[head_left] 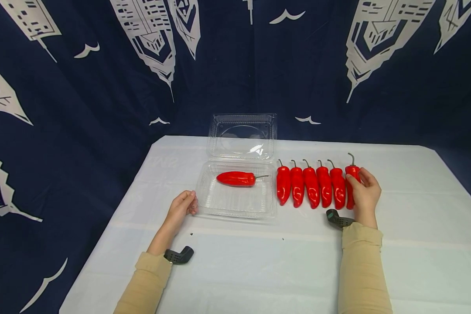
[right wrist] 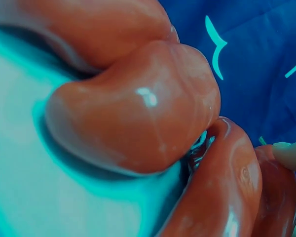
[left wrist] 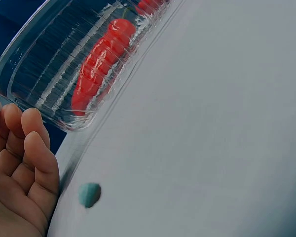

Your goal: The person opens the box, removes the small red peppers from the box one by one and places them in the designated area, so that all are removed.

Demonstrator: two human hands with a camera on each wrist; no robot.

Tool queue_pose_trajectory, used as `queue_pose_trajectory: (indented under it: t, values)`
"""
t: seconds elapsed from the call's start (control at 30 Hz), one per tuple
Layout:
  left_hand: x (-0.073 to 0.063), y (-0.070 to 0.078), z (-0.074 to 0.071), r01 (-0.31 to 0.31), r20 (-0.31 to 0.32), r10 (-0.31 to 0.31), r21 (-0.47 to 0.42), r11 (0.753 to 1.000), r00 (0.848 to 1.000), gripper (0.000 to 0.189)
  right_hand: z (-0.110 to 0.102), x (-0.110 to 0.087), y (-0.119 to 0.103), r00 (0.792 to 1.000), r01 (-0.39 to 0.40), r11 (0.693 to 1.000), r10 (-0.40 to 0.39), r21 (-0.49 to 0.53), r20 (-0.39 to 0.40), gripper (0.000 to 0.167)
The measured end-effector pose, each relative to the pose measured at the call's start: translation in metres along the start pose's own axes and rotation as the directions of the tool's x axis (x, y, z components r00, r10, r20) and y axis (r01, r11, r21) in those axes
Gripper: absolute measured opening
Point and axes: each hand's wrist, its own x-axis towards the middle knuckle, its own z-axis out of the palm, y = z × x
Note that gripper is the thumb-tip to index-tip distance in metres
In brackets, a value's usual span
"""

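A clear plastic clamshell container (head_left: pixel 237 209) lies with its lid raised at the back; one red pepper (head_left: pixel 236 179) rests in its base, stem to the right. At the container's left edge, my left hand (head_left: pixel 183 205) holds the rim with curled fingers. To the right, several red peppers stand side by side in a row, stems away from me. My right hand (head_left: pixel 366 192) grips the rightmost pepper (head_left: pixel 351 170) between thumb and fingers. In the right wrist view that pepper (right wrist: pixel 275 197) is partly hidden behind a nearer pepper (right wrist: pixel 217 192).
A white cloth covers the table (head_left: pixel 259 270), with a few tiny dark specks in front of the container. The raised lid (head_left: pixel 242 137) stands near the table's back edge. Behind hangs a dark blue curtain (head_left: pixel 259 78) printed with white buildings and birds.
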Motion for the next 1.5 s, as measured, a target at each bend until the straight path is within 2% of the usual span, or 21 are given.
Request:
queue_pose_trajectory:
  t: [0.53, 0.97, 1.23, 1.5]
  values:
    - [-0.0003, 0.0003, -0.0004, -0.008, 0.010, 0.008, -0.010, 1.000, 1.000, 0.028, -0.0005, 0.0031, -0.0003, 0.999, -0.049, 0.998, 0.049, -0.036, 0.007, 0.052]
    - [-0.0004, 0.0002, -0.0002, -0.007, 0.000, 0.007, -0.004, 1.000, 1.000, 0.029, -0.0010, 0.0008, -0.0018, 0.999, -0.045, 0.998, 0.045, -0.036, 0.018, 0.052]
    - [0.0000, 0.0004, 0.0002, 0.001, -0.006, -0.001, -0.002, 1.000, 1.000, 0.029, -0.0009, 0.0021, 0.0020, 0.999, 0.011, 0.976, -0.002, -0.215, 0.044, 0.053]
    - [0.0000, 0.0012, 0.0005, 0.015, -0.015, -0.015, 0.028, 1.000, 1.000, 0.029, -0.0012, 0.0018, 0.0015, 0.999, 0.014, 0.974, -0.004, -0.228, 0.042, 0.052]
